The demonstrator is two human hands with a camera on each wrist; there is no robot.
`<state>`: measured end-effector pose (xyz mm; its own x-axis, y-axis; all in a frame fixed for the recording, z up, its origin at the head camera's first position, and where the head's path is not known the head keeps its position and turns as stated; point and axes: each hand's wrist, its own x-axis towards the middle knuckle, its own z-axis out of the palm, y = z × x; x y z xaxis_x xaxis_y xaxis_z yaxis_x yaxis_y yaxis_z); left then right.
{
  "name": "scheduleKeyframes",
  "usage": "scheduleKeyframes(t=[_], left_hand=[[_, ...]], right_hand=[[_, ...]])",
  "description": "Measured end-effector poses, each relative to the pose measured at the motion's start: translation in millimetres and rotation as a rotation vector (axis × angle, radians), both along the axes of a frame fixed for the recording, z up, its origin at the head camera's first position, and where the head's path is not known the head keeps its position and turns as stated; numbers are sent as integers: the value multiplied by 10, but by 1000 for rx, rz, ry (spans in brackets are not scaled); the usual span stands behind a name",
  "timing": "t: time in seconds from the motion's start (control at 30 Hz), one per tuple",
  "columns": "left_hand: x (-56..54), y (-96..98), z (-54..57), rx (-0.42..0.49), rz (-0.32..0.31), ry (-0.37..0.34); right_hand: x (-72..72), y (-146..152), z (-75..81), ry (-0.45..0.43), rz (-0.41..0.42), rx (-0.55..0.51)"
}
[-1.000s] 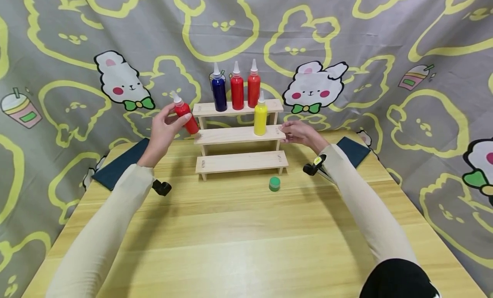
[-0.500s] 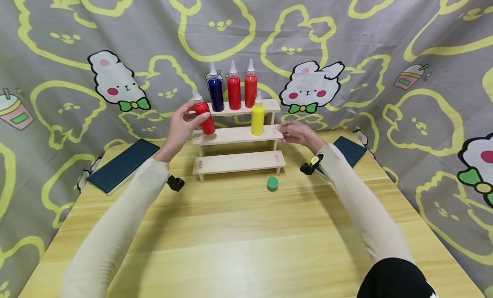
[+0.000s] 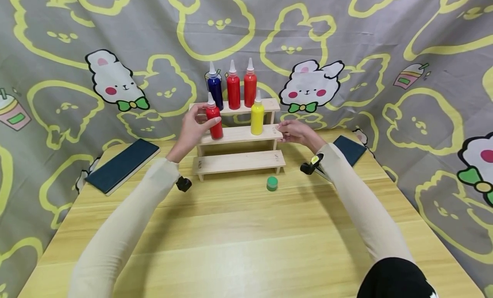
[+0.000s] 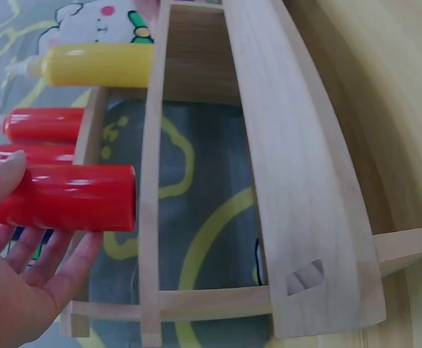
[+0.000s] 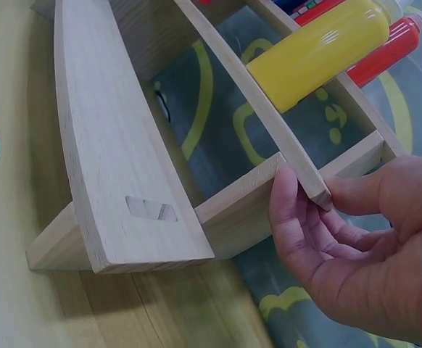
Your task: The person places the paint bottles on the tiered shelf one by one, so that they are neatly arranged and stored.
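1. Red squeeze bottle with a white nozzle [image 3: 214, 120] stands upright at the left end of the middle step of the three-step pale wooden rack [image 3: 239, 162]; the left hand [image 3: 194, 129] holds it, thumb and fingers curled round its body
2. Right hand [image 3: 296, 132] pinches the right end of that same step
3. Yellow squeeze bottle [image 3: 257, 116] stands on the middle step, between the two hands
4. Top step: dark blue bottle [image 3: 215, 89], two red bottles [image 3: 241, 87]
5. Small green cap [image 3: 272, 184] lies on the yellow wooden table [image 3: 246, 238], in front of the rack
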<state>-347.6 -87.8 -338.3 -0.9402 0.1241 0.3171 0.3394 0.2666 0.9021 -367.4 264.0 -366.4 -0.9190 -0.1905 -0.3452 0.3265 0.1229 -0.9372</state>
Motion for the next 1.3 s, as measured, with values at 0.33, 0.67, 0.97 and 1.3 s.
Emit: scheduleKeyframes(t=[0.33,0.67,0.97,1.3], left_hand=[[0,-78,-70,-1,-21,5],[-38,-86,-124,-21,-33,13],[-43,-33,-163,-43,-52,20],[-46,-44,-115,-65,-56,37]], right_hand=[[-6,-86,44,-31,5,-4],[-4,-87,37,-7,13,11],[46,-30,4,9,0,24],[30,-42,19,15,3,33]])
